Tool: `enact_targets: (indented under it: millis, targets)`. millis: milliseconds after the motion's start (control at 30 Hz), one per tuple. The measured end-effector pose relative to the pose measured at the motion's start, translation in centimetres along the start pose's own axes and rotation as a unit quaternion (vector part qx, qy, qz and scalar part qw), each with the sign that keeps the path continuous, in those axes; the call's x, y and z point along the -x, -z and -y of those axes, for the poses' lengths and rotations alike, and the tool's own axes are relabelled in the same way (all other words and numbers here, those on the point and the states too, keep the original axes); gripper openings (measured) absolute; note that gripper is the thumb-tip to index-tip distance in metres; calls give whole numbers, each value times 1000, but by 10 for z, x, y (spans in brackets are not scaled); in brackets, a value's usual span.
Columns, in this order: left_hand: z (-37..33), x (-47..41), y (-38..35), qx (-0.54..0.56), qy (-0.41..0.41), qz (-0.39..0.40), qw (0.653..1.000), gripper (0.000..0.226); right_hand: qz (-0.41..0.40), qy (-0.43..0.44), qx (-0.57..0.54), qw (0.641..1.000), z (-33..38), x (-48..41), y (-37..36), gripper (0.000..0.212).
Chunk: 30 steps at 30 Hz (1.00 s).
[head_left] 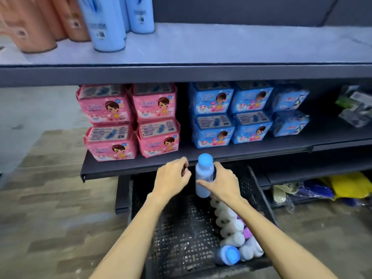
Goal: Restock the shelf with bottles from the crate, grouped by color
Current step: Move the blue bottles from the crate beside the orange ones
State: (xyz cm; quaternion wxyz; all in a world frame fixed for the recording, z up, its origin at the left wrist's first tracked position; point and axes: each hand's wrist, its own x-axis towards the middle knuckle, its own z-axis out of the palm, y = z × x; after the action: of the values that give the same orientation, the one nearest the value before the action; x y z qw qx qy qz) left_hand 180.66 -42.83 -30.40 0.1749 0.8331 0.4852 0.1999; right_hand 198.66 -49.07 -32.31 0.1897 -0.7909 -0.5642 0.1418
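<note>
My right hand point(223, 183) grips a light blue bottle point(204, 174) with a blue cap, held upright above the black crate point(181, 234). My left hand point(173, 178) hovers just left of the bottle with curled fingers and holds nothing. In the crate's right side lie several white bottles point(229, 224), a purple one point(247, 231) and another blue-capped bottle point(228, 254). On the top shelf point(221, 45) stand light blue bottles point(106, 27) next to orange bottles point(30, 25) at the left.
The middle shelf point(251, 150) holds pink packs point(128, 119) on the left and blue packs point(241, 113) on the right. Yellow and blue bags point(342, 186) lie on the lowest shelf at right. Wood-pattern floor lies to the left.
</note>
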Motion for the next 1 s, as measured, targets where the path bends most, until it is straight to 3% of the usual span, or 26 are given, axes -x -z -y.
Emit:
enact_targets:
  millis: [200,433,800,1000]
  targets:
    - [-2,-12,45,-36,-60,-38,997,9,-57,73,22,996,45,-4,51,71]
    - [-4,-25,110,-59,-103,-115,986,9,-114,106,-2,988,94,-12,99,66]
    - [-22,-38,186,-37,-181,-253,950,19,-203,150,-72,965,154,-14,174,70]
    - [-39,-51,229,-58,-201,-313,926,13,-239,181,-102,949,193,-27,229,70]
